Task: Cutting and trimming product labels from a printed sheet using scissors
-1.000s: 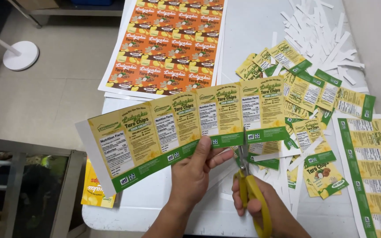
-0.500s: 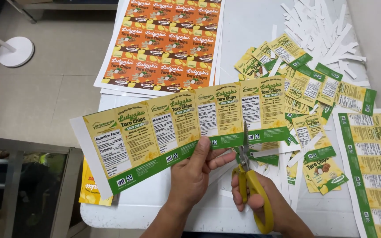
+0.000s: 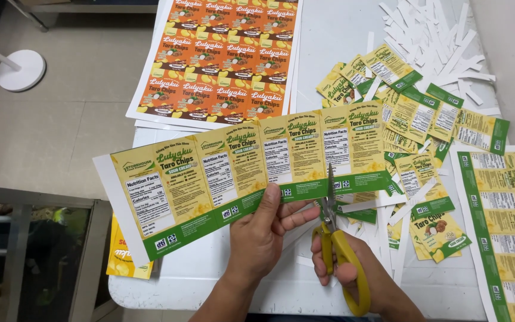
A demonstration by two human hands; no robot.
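You were maybe partway through: your left hand (image 3: 257, 235) pinched the yellow-green label strip (image 3: 239, 173) by its near edge over the table (image 3: 335, 36), and your right hand (image 3: 353, 274) was closed on the yellow scissors (image 3: 338, 250), blades biting into the strip's right part. A pile of cut labels (image 3: 412, 113) and white paper trimmings (image 3: 430, 36) already lay far right. Still left, I'd guess: most of that strip, another strip (image 3: 502, 220) at the right, and the orange sheets (image 3: 222, 53) far left. Loose labels crowded the scissors' side.
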